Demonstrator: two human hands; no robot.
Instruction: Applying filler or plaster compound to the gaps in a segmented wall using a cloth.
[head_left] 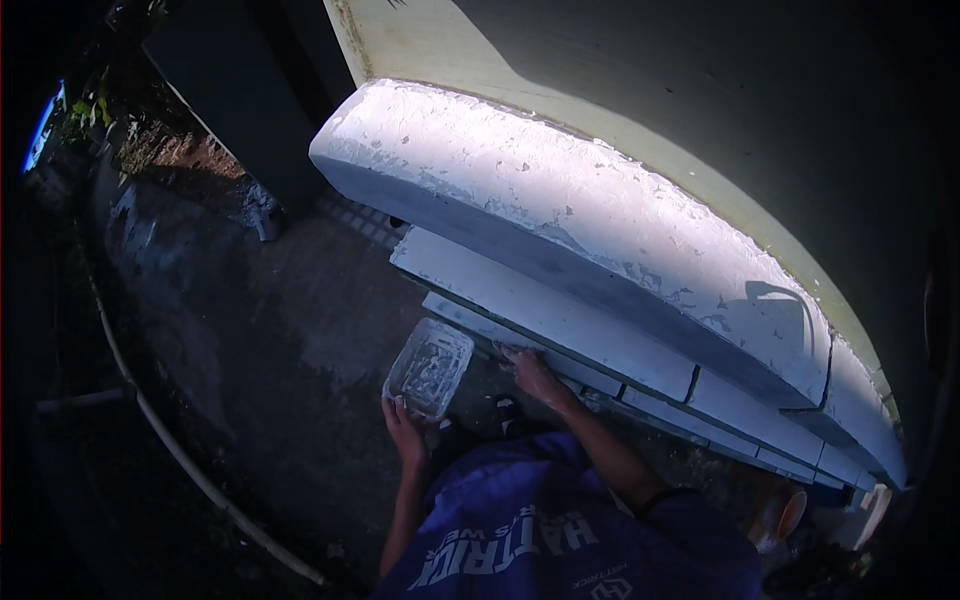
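My left hand (404, 428) grips the near edge of a clear plastic tub (430, 368), its thumb over the rim. White paste is smeared over the tub's bottom and walls. My right hand (535, 378) reaches to the edge of a low white ledge (480, 322), just right of the tub. Its fingers are drawn together and whitened at the tips. Whatever they may pinch is too small and dark to make out.
Above the low ledge run a middle white ledge (540, 305) and a broad, sunlit top ledge (560, 190) with patchy coating. A wall (640, 60) rises behind. Dark ground (290, 300) lies left, with a long pale pipe (180, 455). An orange-brown bucket (790, 515) stands lower right.
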